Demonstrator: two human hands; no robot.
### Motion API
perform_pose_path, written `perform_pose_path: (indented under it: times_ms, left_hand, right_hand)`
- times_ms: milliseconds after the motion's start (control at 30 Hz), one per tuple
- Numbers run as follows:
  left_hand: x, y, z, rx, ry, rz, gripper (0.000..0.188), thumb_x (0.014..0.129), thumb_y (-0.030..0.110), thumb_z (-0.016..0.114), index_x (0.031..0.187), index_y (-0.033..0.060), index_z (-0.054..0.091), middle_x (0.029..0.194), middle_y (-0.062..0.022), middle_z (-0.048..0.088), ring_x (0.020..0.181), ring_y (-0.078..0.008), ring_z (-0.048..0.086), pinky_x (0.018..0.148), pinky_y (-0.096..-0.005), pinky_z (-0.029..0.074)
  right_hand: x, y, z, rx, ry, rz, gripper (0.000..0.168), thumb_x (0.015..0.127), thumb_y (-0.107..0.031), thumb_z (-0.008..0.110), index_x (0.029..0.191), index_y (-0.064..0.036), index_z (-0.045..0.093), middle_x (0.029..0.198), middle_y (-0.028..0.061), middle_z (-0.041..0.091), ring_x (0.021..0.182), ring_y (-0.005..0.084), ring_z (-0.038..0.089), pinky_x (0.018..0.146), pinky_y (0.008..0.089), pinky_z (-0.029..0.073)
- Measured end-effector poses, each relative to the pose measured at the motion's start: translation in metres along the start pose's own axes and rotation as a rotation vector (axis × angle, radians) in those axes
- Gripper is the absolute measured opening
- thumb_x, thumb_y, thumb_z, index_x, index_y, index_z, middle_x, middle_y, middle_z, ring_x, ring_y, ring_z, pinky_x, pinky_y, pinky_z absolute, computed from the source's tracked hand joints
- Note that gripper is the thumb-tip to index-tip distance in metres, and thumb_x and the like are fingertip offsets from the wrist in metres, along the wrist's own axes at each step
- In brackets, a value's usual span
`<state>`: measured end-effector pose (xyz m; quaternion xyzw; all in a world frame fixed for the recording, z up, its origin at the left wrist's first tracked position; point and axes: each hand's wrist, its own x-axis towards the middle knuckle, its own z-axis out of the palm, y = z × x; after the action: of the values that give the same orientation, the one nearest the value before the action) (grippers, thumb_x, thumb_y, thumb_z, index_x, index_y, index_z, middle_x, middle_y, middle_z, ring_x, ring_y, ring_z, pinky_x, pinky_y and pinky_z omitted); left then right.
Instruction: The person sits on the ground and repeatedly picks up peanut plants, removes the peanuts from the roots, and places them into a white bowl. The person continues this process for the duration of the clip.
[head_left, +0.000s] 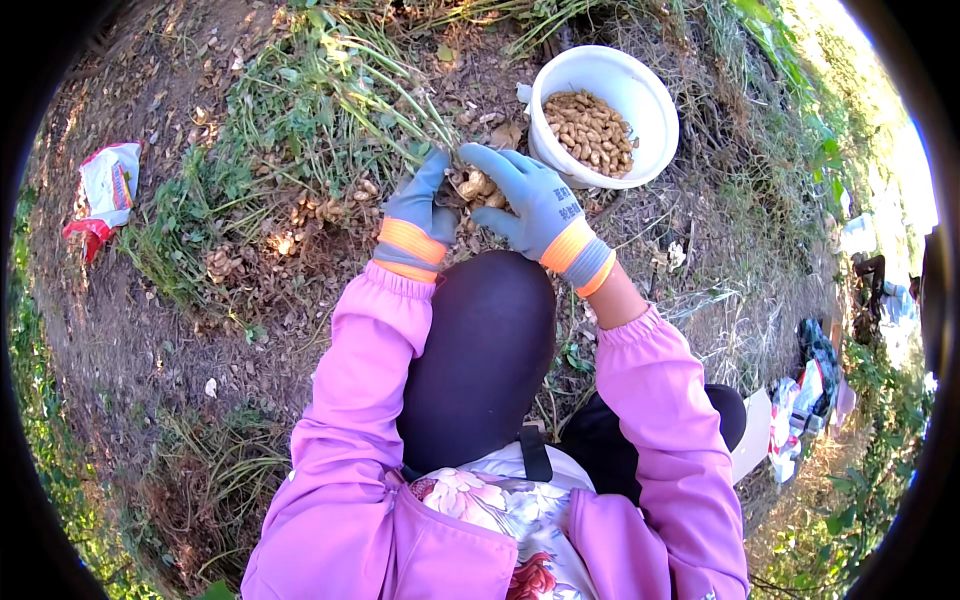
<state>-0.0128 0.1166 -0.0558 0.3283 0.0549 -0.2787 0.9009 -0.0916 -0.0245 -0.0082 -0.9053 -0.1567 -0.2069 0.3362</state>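
Note:
In grey work gloves with orange cuffs, both my hands meet above my dark-clad knee. My left hand (426, 196) grips the base of a peanut plant (405, 112), whose green stems and leaves stretch away toward the upper left. Clustered peanut pods (478, 187) hang at the root end, between the two hands. Around their right side curl the fingers and thumb of my right hand (529, 196); its fingertips partly hide how they touch the pods. Just beyond that hand, a white plastic bucket (652, 97) is tilted toward me, with loose peanuts (589, 135) in its bottom.
Pulled peanut plants (180, 217) with pods lie on the soil at left. A red and white plastic bag (109, 187) is farther left. Dry plant stalks (217, 480) are heaped at lower left. Bags and cloth (802, 405) sit at right, near a white board (752, 435).

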Motion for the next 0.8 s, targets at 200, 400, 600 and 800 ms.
perform_pose_path:
  times_ms: [200, 400, 600, 800]
  left_hand:
    - [0.004, -0.007, 0.001, -0.078, -0.079, -0.02, 0.022, 0.087, 0.017, 0.057, 0.102, 0.0009, 0.056, 0.097, -0.0113, 0.061, 0.088, -0.0223, 0.061, 0.079, -0.0335, 0.053]
    - [0.008, -0.014, -0.004, -0.078, -0.079, -0.052, 0.019, 0.089, 0.017, 0.054, 0.1, 0.0026, 0.056, 0.099, -0.0108, 0.061, 0.089, -0.0223, 0.06, 0.078, -0.0343, 0.052]
    - [0.007, -0.013, 0.015, -0.19, -0.006, -0.12, 0.018, 0.088, 0.02, 0.057, 0.097, 0.0042, 0.057, 0.09, -0.0088, 0.061, 0.082, -0.0194, 0.06, 0.073, -0.0317, 0.052]
    - [0.023, -0.012, 0.011, -0.1, -0.098, -0.261, 0.03, 0.084, 0.03, 0.061, 0.094, 0.0021, 0.058, 0.084, -0.0102, 0.062, 0.078, -0.0234, 0.06, 0.071, -0.0372, 0.052]
  right_hand:
    - [-0.003, 0.002, 0.001, 0.097, 0.051, 0.022, 0.051, 0.073, -0.015, 0.064, 0.121, -0.015, 0.048, 0.095, 0.0128, 0.055, 0.087, 0.033, 0.055, 0.073, 0.0397, 0.045]
    - [-0.001, 0.0, 0.006, -0.009, 0.009, 0.061, 0.042, 0.074, -0.013, 0.062, 0.114, -0.017, 0.051, 0.092, 0.0118, 0.052, 0.084, 0.0321, 0.055, 0.069, 0.0399, 0.046]
    - [-0.001, 0.003, 0.009, 0.02, 0.033, 0.074, 0.038, 0.072, -0.008, 0.062, 0.109, -0.013, 0.054, 0.094, 0.0098, 0.052, 0.084, 0.0293, 0.056, 0.071, 0.036, 0.046]
    - [0.002, 0.0, 0.01, -0.2, 0.012, -0.065, 0.033, 0.072, -0.008, 0.063, 0.103, -0.013, 0.053, 0.092, 0.0095, 0.052, 0.081, 0.0288, 0.057, 0.067, 0.0359, 0.046]
